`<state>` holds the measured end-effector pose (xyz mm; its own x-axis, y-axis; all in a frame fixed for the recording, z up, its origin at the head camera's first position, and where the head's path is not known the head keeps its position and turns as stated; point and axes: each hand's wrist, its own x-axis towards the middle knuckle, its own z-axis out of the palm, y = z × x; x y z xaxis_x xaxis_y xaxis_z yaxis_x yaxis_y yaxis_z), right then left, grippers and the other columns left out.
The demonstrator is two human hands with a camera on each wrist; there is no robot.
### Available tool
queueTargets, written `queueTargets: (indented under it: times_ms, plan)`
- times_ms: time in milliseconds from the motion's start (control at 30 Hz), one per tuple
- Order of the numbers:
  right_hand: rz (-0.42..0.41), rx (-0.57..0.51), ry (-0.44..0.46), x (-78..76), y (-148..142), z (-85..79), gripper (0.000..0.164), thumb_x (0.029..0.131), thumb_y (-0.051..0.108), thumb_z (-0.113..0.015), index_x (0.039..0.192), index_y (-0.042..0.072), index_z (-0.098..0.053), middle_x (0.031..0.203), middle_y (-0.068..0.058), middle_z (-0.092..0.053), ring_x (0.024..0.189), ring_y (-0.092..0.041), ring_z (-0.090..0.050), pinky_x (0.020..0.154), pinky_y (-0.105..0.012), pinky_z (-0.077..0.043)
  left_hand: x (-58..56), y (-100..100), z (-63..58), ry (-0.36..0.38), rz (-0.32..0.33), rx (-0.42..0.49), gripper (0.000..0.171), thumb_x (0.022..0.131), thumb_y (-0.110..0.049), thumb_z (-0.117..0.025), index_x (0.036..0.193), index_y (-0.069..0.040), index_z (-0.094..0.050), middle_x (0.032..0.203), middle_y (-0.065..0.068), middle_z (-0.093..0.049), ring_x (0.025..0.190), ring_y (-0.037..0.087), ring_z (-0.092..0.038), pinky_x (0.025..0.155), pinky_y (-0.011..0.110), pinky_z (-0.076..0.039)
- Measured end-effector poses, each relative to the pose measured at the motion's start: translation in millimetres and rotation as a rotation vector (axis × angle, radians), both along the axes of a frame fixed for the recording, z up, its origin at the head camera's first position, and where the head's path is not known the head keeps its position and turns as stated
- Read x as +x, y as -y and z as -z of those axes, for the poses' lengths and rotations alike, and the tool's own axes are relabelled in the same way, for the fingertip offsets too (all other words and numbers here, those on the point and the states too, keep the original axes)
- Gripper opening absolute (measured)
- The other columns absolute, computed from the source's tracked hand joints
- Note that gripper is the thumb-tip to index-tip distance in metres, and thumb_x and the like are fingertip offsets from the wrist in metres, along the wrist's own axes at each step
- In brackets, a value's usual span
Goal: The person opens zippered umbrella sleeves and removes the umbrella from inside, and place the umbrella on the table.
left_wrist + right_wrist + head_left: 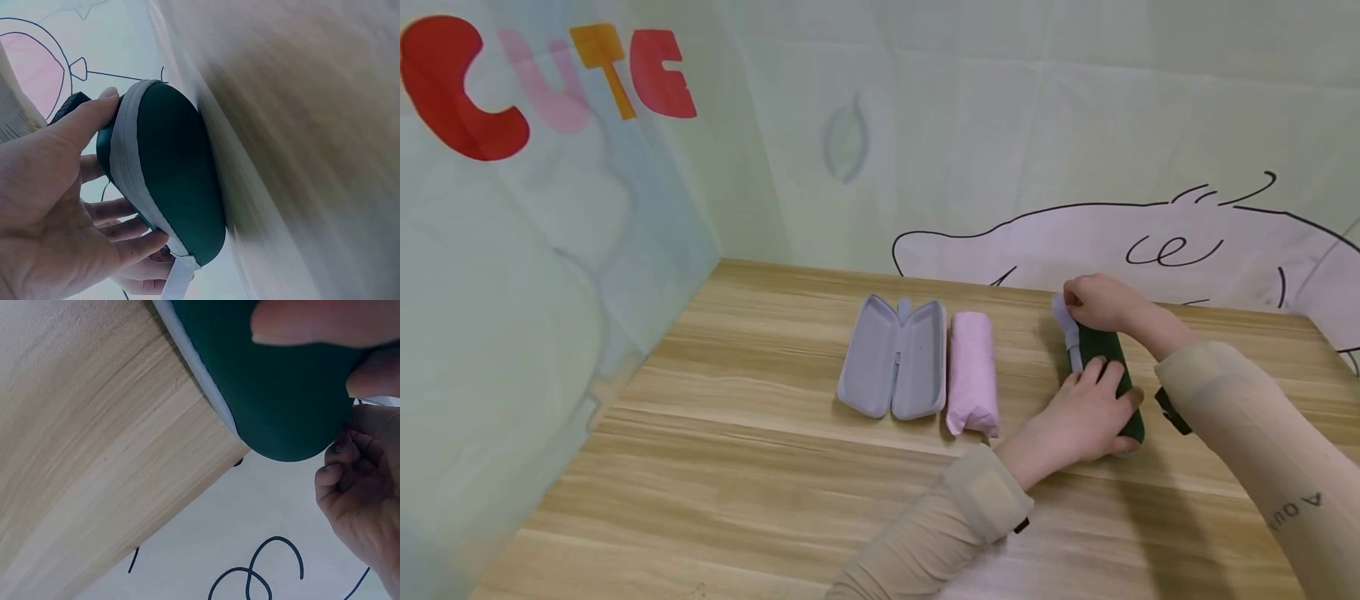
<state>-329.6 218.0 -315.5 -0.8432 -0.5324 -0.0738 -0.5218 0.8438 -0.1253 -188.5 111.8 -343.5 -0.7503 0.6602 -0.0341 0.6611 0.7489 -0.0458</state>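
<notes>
A dark green zippered case [1099, 343] with a pale grey zipper band [128, 144] lies on the wooden table at the right. My left hand [1078, 417] grips its near part from above, fingers spread over the top and thumb at the near end. At the far end my right hand [1101, 302] has its fingers curled and pinches at the zipper's end beside a light grey strap [1064, 321]. What sits between those fingertips is hidden. In the right wrist view the curled right hand [369, 487] shows just past the rounded end of the case.
Left of the green case lies a pink wrapped roll [972, 367]. Beside it an unfolded grey hard-shell glasses case [868, 358] shows both halves. A printed cloth backdrop [962, 150] rises behind the wooden table [737, 467] and along its left side.
</notes>
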Motion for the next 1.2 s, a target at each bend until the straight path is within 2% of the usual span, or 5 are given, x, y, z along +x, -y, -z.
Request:
queueTargets:
  times_ms: [200, 400, 733, 1200]
  plan:
    - [-0.007, -0.034, -0.016, -2.9, -2.7, 3.3, 0.011, 0.088, 0.002, -0.053, 0.085, -0.006, -0.060, 0.078, -0.017, -0.063, 0.069, -0.025, -0.055, 0.067, -0.043, -0.047, 0.1, 0.5, -0.1, 0.009, -0.003, 0.005, 0.057, 0.090, -0.064, -0.048, 0.141, -0.040, -0.042, 0.146, -0.004, -0.032, 0.140, 0.016, -0.024, 0.105, 0.027, -0.039]
    - [0.010, -0.050, -0.006, -5.8, -5.5, 5.5, 0.011, 0.088, 0.003, -0.054, 0.085, -0.007, -0.060, 0.078, -0.018, -0.063, 0.069, -0.025, -0.056, 0.067, -0.043, -0.048, 0.7, 1.1, -0.1, -0.011, 0.004, -0.005, 0.057, 0.090, -0.064, -0.047, 0.141, -0.039, -0.042, 0.146, -0.003, -0.032, 0.139, 0.016, -0.025, 0.104, 0.026, -0.040]
    - [0.060, -0.070, 0.014, -4.6, -8.6, 5.9, 0.014, 0.090, 0.006, -0.057, 0.086, -0.007, -0.060, 0.079, -0.018, -0.064, 0.069, -0.024, -0.056, 0.063, -0.037, -0.045, 1.5, -0.7, 0.7, 0.001, -0.001, -0.003, 0.057, 0.089, -0.064, -0.048, 0.140, -0.039, -0.042, 0.146, -0.004, -0.031, 0.139, 0.015, -0.023, 0.104, 0.026, -0.040]
    - [0.080, -0.084, 0.020, -5.0, -9.6, 7.3, 0.017, 0.091, 0.007, -0.056, 0.089, -0.009, -0.060, 0.081, -0.021, -0.065, 0.069, -0.024, -0.057, 0.062, -0.035, -0.045, 1.9, 0.4, 1.4, -0.019, -0.001, -0.009, 0.057, 0.089, -0.065, -0.047, 0.140, -0.039, -0.043, 0.146, -0.003, -0.032, 0.140, 0.016, -0.024, 0.105, 0.027, -0.040]
